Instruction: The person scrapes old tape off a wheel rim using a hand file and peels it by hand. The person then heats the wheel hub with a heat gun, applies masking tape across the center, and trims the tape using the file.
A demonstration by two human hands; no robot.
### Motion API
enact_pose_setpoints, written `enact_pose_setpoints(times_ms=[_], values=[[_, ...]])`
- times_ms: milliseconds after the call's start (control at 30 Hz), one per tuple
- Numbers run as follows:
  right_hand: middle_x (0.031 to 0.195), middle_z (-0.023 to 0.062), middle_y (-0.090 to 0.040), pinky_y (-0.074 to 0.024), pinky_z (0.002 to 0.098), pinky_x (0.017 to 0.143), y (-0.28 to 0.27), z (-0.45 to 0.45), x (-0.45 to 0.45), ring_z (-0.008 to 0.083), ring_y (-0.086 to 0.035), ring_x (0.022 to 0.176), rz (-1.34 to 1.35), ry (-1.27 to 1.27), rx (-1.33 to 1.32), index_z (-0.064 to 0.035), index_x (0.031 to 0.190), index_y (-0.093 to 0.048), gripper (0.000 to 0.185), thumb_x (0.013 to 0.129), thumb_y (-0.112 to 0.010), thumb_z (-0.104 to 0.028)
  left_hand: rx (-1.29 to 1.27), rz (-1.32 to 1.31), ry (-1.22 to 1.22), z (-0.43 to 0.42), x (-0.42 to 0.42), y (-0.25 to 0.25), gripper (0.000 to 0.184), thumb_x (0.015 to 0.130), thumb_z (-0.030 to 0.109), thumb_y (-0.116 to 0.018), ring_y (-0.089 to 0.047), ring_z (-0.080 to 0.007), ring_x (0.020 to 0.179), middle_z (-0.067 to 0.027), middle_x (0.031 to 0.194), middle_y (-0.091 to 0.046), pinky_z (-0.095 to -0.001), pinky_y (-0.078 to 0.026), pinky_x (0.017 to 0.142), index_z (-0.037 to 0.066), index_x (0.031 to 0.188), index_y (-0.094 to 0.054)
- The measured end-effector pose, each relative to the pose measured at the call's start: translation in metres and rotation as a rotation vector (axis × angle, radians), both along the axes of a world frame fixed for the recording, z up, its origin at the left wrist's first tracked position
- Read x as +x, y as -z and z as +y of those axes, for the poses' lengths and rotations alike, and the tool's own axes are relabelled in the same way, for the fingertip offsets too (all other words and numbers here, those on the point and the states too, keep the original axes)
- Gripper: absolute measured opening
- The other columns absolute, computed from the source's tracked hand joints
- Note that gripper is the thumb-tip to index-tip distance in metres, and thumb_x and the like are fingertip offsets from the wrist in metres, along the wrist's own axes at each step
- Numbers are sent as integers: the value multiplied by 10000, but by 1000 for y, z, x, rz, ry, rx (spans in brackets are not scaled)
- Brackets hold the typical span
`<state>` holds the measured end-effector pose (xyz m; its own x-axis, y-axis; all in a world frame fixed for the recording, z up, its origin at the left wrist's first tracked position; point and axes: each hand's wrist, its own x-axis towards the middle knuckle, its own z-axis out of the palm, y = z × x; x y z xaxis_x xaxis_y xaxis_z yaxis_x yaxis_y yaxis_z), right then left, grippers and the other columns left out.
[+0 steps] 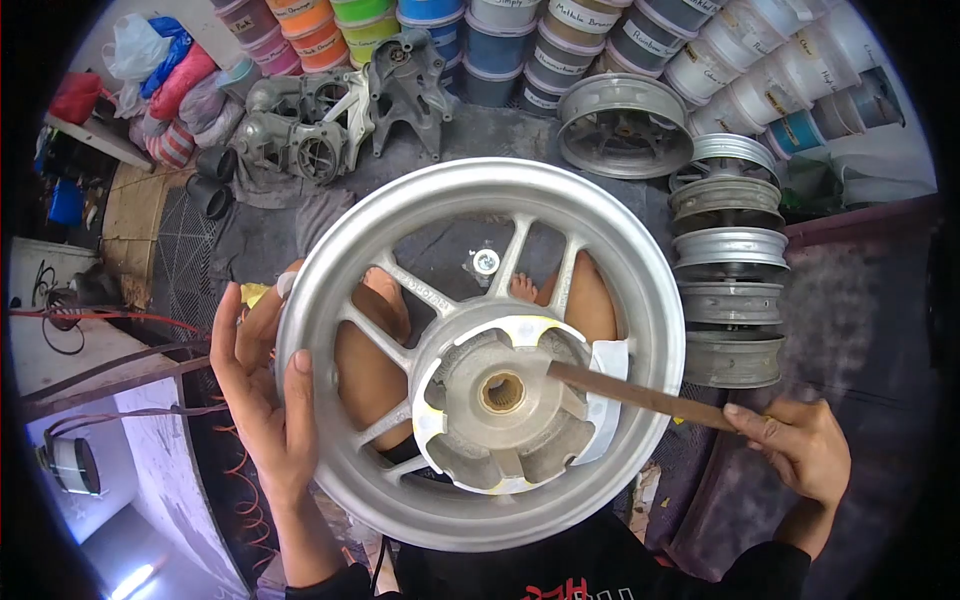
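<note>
A silver alloy motorcycle wheel (512,190) faces me, resting over my legs. My left hand (268,405) grips its left edge, thumb on the rim and fingers spread along the outside. In my right hand (795,445) is a flat brown bar (650,398), possibly a file, pinched at its right end. Its far tip lies over the wheel's hub (470,385), close to the splined centre hole (502,392); contact cannot be made out. White masking pieces (432,420) with yellow patches line the hub ring. A larger pale piece (606,385) sticks out at its right.
Several wheels (732,305) are stacked at the right, with another wheel (625,125) behind. Grey metal castings (310,130) sit at the back left. Labelled paint tubs (560,50) line the back. A small round metal part (485,262) shows through the spokes. Cables (110,318) cross at left.
</note>
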<state>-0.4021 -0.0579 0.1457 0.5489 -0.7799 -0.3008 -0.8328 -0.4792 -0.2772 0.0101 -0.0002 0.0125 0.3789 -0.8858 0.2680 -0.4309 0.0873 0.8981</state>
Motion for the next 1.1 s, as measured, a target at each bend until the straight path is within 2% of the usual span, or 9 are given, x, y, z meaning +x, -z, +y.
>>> enact_pose_setpoints(times_ms=[200,333,467,600,700,833,933,1000,1100], values=[[611,54,-549,-465,368,459,3,-6,12,243,-566,498,2,-114,121,-204,1261,-683,516,754,-734,-123,-33,40,6,-3,-2,0,678,954,52,-563,-524,-296,1273,-250,1383,-512,-406,-355,1104,15,1530,-207],[626,66,-567,-462,374,467,-13,-1,1,254,-583,512,-22,34,130,-197,1279,-671,525,760,-725,-133,-17,-26,-14,0,0,1,674,959,54,-561,-529,-295,1268,-248,1380,-515,-405,-364,1097,15,1530,-206],[599,69,-578,-493,369,456,5,-2,21,226,-608,492,-9,-53,194,-204,1272,-678,524,758,-721,-113,-52,57,-9,-4,-6,0,680,960,56,-564,-528,-293,1270,-246,1368,-526,-406,-373,1092,17,1532,-198],[655,89,-605,-499,384,495,-5,-5,8,273,-608,527,-99,29,235,-205,1341,-621,550,812,-710,-84,-40,4,-8,0,2,4,686,961,59,-565,-525,-294,1276,-244,1359,-535,-410,-372,1099,27,1536,-192],[666,90,-617,-513,376,522,-10,-7,-1,268,-623,553,-34,19,302,-192,1337,-623,542,815,-708,-74,-48,43,-23,-3,-2,1,684,963,55,-561,-525,-297,1276,-246,1359,-532,-411,-370,1100,34,1537,-190],[676,145,-644,-483,341,502,7,-10,21,240,-625,519,-163,-23,357,-70,1269,-664,487,787,-700,-8,-74,60,-14,-5,-4,1,681,962,43,-556,-529,-297,1271,-248,1354,-533,-408,-373,1094,23,1534,-185],[695,95,-653,-524,380,534,0,-13,3,275,-644,566,-153,-4,332,-200,1346,-615,550,817,-707,-81,-85,-3,-23,-1,0,4,682,960,33,-556,-538,-287,1253,-239,1337,-538,-399,-382,1083,11,1530,-183],[702,90,-653,-522,380,532,-4,-14,-5,277,-640,564,-129,-12,335,-211,1343,-617,548,817,-711,-87,-109,-50,-49,-2,-1,4,682,957,27,-556,-550,-276,1228,-232,1321,-542,-393,-390,1074,3,1528,-182],[687,82,-646,-520,371,524,8,-10,3,266,-637,559,-143,-25,311,-220,1329,-631,548,802,-719,-94,-196,-291,-164,-6,-7,-4,714,917,-10,-567,-603,-270,1125,-228,1205,-580,-366,-440,1002,-24,1514,-174]])
